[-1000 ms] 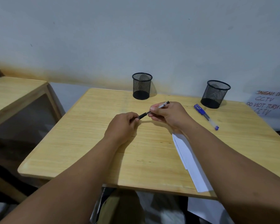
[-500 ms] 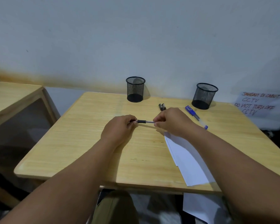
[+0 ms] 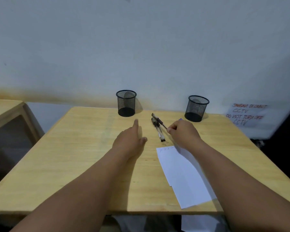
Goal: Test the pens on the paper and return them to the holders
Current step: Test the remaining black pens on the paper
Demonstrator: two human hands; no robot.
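In the middle of the frame, the left hand is lying flat on the wooden table with its fingers straight. The right hand is pinching a black pen beside another black pen lying on the table. The white paper is lying at the lower right. Two black mesh holders are standing at the back.

Dim, even light is seen; soft shadows are cast beside the left hand's fingers, which are motion-blurred; edges are bowed.
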